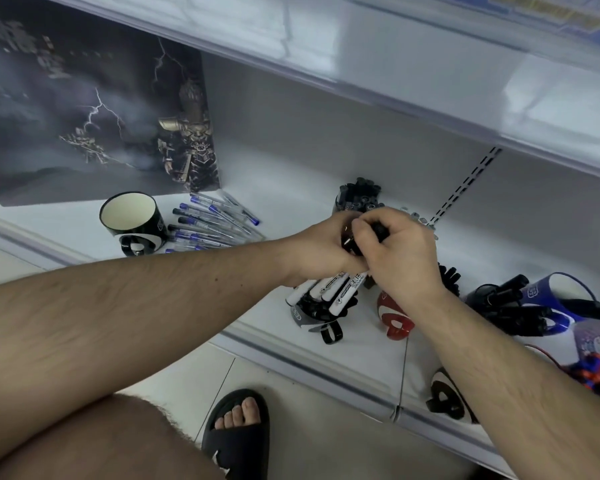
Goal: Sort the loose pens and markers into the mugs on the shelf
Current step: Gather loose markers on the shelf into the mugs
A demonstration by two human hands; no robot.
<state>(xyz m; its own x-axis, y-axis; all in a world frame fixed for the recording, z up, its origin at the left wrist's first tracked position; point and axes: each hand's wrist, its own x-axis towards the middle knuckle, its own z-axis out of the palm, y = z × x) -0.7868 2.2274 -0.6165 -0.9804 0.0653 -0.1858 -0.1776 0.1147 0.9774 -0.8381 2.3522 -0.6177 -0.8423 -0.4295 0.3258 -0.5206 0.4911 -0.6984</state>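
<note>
My left hand [321,249] and my right hand [400,251] meet above the shelf, both curled round a bundle of white markers [336,292] with black caps. The markers' lower ends point down into a black-and-white mug [312,315]. An empty black mug [132,220] stands at the left, with several loose blue pens [212,223] lying beside it. A mug of black markers [359,197] stands behind my hands. A red mug [394,317] sits under my right wrist, and a blue mug [548,299] full of black markers lies at the right.
A dark poster box [94,109] stands at the back left of the white shelf [291,174]. An upper shelf [430,81] overhangs. Another mug [447,393] sits at the shelf's front edge. My knee and sandalled foot [238,431] are on the tiled floor below.
</note>
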